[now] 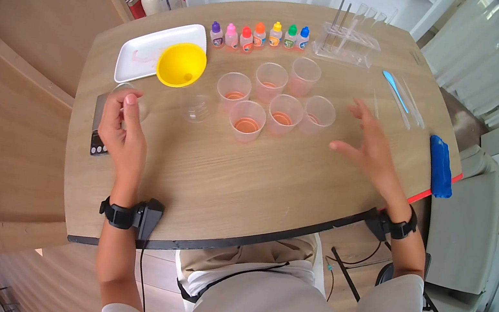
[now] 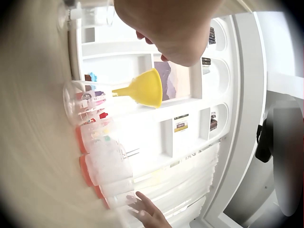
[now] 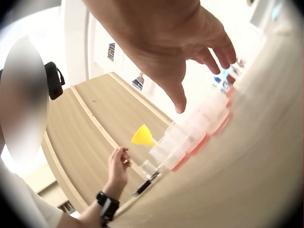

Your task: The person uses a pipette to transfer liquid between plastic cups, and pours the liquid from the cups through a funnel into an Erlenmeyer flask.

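We're pinching a small clear beaker (image 1: pixel 140 106) w/ left hand (image 1: pixel 123 136) on the scale (image 1: pixel 99 126), beside the white tray (image 1: pixel 142 51). Right hand (image 1: pixel 371 150) is hovering open, holding nothing, nr the orange-filled cups (image 1: pixel 271 101). Risk: a careless sweep could be tipping cups, spilling liquid.

Six cups (image 1: pixel 269 103) cluster mid-table; funnel (image 1: pixel 181 65) sits on tray (image 1: pixel 142 47) to their left; bottles (image 1: pixel 259 35) line up behind. Rack (image 1: pixel 348 44) stands right of bottles; scale (image 1: pixel 100 126) lies at the left edge.
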